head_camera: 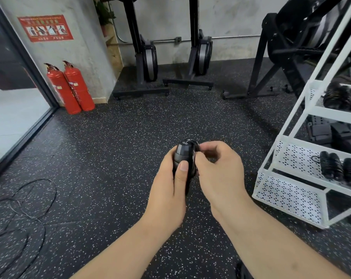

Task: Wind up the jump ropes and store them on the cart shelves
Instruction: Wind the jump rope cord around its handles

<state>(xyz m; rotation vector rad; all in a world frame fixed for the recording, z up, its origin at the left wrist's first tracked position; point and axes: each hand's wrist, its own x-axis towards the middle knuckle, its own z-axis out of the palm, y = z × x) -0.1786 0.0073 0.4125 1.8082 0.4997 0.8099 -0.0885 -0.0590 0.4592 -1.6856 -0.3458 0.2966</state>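
A black jump rope bundle [183, 156], handles together with rope wound round them, is held upright in front of me over the floor. My left hand [168, 188] grips the handles, thumb pressed on the front. My right hand [217, 170] pinches the rope at the bundle's upper right side. To the right stands the white cart [291, 198] with perforated shelves. Wound black ropes [340, 168] lie on its lower shelf and more wound ropes [340, 97] on the upper one. A loose black rope [29, 210] lies uncoiled on the floor at the left.
Two red fire extinguishers [70, 87] stand by the wall at the left beside a glass door [13, 109]. Black rowing machines [148, 61] stand upright at the back wall. A black exercise bike [287, 47] sits behind the cart. The floor is speckled black rubber.
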